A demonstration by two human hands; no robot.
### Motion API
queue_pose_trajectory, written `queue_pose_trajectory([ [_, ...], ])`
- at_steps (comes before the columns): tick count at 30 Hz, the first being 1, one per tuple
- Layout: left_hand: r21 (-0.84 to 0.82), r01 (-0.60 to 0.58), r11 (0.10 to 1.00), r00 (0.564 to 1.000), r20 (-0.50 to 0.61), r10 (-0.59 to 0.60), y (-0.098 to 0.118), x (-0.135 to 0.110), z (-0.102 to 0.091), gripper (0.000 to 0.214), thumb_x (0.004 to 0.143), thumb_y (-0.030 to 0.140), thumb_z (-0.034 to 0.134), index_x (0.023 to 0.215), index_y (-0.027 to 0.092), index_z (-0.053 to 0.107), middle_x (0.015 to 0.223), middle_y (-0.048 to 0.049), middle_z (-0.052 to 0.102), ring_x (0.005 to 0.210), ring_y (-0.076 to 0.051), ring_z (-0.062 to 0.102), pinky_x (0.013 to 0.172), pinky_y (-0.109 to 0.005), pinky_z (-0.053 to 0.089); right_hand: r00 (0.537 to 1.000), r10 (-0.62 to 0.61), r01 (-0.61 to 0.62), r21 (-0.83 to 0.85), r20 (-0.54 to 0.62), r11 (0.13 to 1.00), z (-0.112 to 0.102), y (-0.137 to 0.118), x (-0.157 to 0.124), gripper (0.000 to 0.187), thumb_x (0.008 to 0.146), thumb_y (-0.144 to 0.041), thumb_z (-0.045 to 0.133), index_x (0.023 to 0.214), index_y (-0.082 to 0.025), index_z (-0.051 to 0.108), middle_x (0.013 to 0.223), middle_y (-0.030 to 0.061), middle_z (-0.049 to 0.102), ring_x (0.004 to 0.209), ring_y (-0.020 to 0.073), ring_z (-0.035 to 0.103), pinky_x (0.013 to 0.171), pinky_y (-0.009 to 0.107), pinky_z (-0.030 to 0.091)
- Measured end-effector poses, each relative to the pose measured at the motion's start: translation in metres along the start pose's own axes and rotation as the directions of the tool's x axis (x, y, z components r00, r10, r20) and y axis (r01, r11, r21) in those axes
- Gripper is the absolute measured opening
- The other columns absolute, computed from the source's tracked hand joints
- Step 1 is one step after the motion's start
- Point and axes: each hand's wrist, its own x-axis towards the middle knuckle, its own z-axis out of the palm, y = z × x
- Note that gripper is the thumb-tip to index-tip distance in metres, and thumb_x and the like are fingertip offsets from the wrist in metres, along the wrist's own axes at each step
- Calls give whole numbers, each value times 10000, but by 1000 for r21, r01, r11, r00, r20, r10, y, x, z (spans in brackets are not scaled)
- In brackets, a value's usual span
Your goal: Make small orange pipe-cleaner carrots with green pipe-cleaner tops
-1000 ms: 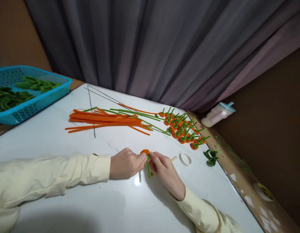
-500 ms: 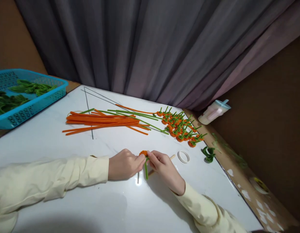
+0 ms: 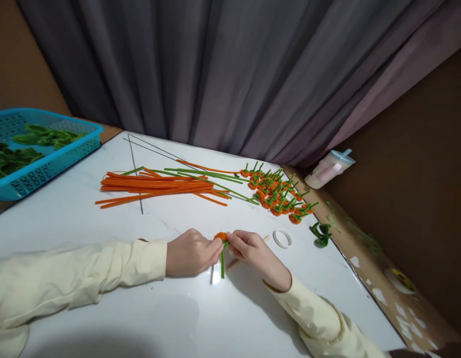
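Note:
Between my fingertips is a small orange pipe-cleaner pumpkin [image 3: 220, 235] with a green stem [image 3: 222, 263] pointing down toward the table. My left hand [image 3: 195, 252] pinches it from the left, thumb and forefinger pressed together. From the right, my right hand [image 3: 253, 253] grips it near the base of the stem. A thin wooden stick [image 3: 233, 264] lies on the table, partly hidden under my right hand. Close by on the right rests a white ring [image 3: 282, 238]. Several finished orange pumpkins [image 3: 275, 210] with green stems stand grouped farther back.
A bundle of orange pipe cleaners [image 3: 156, 184] lies at mid-table, with green ones [image 3: 215, 174] behind. At left is a blue basket [image 3: 66, 155] of green leaf shapes. Green curled pieces [image 3: 321, 233] sit by the right edge; a lidded cup [image 3: 327, 170] stands beyond.
The green stem has swung slightly left, and my right hand and wrist have turned a little. Both hands keep their pinch on the orange pumpkin.

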Motion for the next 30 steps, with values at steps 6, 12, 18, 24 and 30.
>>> queue_pose_trajectory([
  [6, -93, 70, 993, 998, 10, -69, -1, 1, -1, 241, 915, 180, 268, 758, 154, 450, 418, 54, 430, 322, -112, 411, 349, -248, 282, 992, 87, -107, 257, 89, 960, 2, -3, -3, 399, 800, -526, 487, 618, -175, 431, 438, -99, 231, 394, 46, 171, 383, 198, 136],
  [12, -530, 227, 817, 972, 180, -153, -7, 4, -6, 176, 881, 168, 310, 737, 181, 411, 464, 82, 334, 351, -69, 288, 386, -207, 246, 959, 146, -256, 523, 242, 813, 3, -8, -7, 363, 774, -451, 568, 612, -186, 379, 427, -118, 195, 380, 29, 100, 362, 179, 70],
  [18, -759, 349, 549, 936, 312, -164, -13, 9, -6, 156, 810, 143, 382, 659, 180, 377, 470, 86, 303, 391, -49, 244, 396, -172, 230, 956, 162, -260, 445, 246, 857, 0, -7, -4, 399, 755, -497, 580, 602, -179, 395, 417, -119, 214, 371, 22, 115, 359, 175, 81],
  [24, -801, 338, 494, 938, 330, -106, -14, 10, -6, 189, 822, 162, 380, 634, 176, 375, 456, 90, 274, 392, -47, 232, 396, -173, 214, 947, 173, -258, 322, 270, 911, -1, -4, -1, 438, 750, -563, 555, 608, -183, 387, 421, -121, 194, 371, 27, 118, 364, 177, 96],
  [30, -777, 606, 172, 796, 593, -125, -17, 12, -9, 242, 853, 288, 415, 641, 170, 422, 397, 91, 332, 325, -46, 279, 339, -170, 218, 988, -140, 151, -222, 65, 963, -25, -5, -8, 389, 862, -524, 424, 716, -167, 478, 520, -51, 401, 456, 79, 339, 466, 212, 302],
])
